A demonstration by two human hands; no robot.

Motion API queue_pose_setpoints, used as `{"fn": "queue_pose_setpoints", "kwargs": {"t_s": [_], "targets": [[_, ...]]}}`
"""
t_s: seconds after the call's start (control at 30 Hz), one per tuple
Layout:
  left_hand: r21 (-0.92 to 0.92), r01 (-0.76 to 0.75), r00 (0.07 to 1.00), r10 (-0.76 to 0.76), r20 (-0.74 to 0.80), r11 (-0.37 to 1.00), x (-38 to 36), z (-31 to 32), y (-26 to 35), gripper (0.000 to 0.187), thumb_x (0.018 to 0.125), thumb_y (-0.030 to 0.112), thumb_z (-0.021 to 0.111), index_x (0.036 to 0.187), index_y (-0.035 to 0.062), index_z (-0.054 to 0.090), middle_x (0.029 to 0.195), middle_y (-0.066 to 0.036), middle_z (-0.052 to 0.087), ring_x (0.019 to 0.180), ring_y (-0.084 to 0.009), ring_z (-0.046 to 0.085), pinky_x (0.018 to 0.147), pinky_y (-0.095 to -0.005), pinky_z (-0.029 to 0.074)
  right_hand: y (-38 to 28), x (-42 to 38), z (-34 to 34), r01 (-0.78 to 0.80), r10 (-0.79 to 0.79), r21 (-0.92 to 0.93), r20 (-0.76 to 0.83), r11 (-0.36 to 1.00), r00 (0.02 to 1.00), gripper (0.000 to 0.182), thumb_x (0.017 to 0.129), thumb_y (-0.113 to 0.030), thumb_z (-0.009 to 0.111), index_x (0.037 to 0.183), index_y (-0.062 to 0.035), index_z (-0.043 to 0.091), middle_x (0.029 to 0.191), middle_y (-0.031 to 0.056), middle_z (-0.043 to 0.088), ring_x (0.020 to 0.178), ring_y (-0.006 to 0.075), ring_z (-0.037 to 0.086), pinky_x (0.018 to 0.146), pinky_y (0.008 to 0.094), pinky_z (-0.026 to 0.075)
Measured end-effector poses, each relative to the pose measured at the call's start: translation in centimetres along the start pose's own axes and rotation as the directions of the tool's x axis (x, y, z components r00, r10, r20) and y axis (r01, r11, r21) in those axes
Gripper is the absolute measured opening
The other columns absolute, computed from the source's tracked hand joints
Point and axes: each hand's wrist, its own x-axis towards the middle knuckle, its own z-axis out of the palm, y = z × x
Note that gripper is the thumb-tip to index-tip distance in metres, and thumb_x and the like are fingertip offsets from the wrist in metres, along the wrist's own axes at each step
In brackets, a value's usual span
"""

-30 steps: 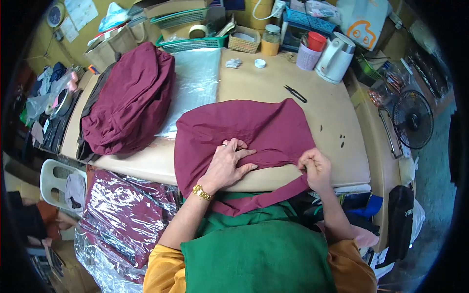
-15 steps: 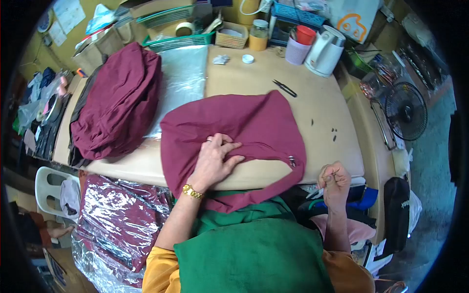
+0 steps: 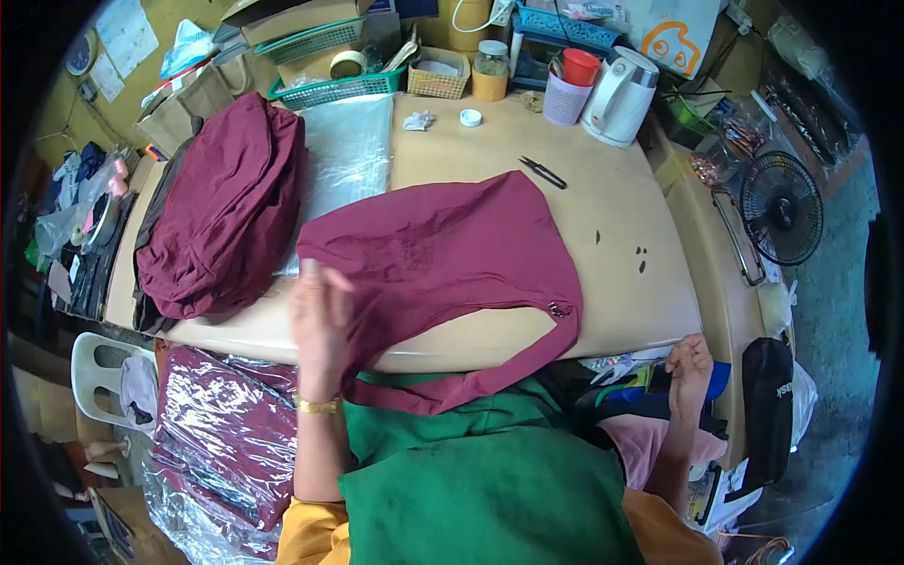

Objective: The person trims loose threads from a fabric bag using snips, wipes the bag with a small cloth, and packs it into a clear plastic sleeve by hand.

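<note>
A maroon cloth piece (image 3: 452,240) with a long strap (image 3: 490,377) and a small metal buckle (image 3: 557,309) lies spread on the table in front of me. The strap loops over the near edge onto my green apron (image 3: 490,480). My left hand (image 3: 320,320), slightly blurred, is raised over the cloth's left edge with its fingers stretched out and nothing visible in them. To the right, beside the table's front corner, my right hand (image 3: 689,367) is closed with curled fingers; what they hold, if anything, is hidden. Thread snips (image 3: 543,173) lie beyond the cloth.
A heap of maroon fabric (image 3: 226,207) sits at the left, next to clear plastic sheets (image 3: 348,141). Baskets (image 3: 439,75), a jar (image 3: 491,71) and a white kettle (image 3: 621,94) line the back. A fan (image 3: 782,207) stands right; plastic-wrapped maroon goods (image 3: 226,424) lie lower left.
My left hand has lifted off the middle of the cloth and moved left, its fingers straightening. The cloth's left side has shifted and folded. My right hand has moved right and down.
</note>
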Motion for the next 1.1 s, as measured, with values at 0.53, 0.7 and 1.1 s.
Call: {"fn": "queue_pose_setpoints", "kwargs": {"t_s": [0.53,0.7,1.1], "targets": [[0.941,-0.149,0.843,0.536,-0.040,0.304,-2.4,-13.2,3.5,0.023,0.087,0.004,0.067,0.109,0.0028,0.059,0.101,-0.009,0.062,0.097,-0.0225,0.060,0.087,-0.0369,0.045,-3.3,3.1,18.1,0.408,-0.294,-0.354,0.333,0.841,0.896,0.013,0.079,0.006,0.062,0.089,-0.0001,0.066,0.102,0.0129,0.065,0.102,0.0283,0.061,0.092,0.0387,0.048],[0.783,-0.317,0.948,0.167,0.270,0.535,-5.3,-13.7,4.6,0.058,0.075,0.002,0.074,0.131,0.0060,0.057,0.128,-0.012,0.063,0.126,-0.0281,0.055,0.109,-0.0414,0.037,-3.1,3.0,11.5,0.560,-0.279,-0.565,0.508,0.607,0.815,0.031,0.075,0.003,0.068,0.104,-0.0075,0.067,0.110,0.0129,0.063,0.114,0.0299,0.058,0.101,0.0417,0.043],[0.738,-0.577,0.786,-0.009,0.618,0.351,-3.1,-7.4,-1.5,0.017,0.083,0.021,0.075,0.081,0.0054,0.068,0.076,-0.007,0.064,0.083,-0.0231,0.064,0.116,-0.0554,0.024,1.9,5.0,18.1,0.743,-0.291,-0.350,0.760,0.570,0.581,0.006,0.090,-0.009,0.064,0.085,-0.0067,0.062,0.074,0.0038,0.065,0.073,0.0225,0.063,0.107,0.0493,0.033]]}}
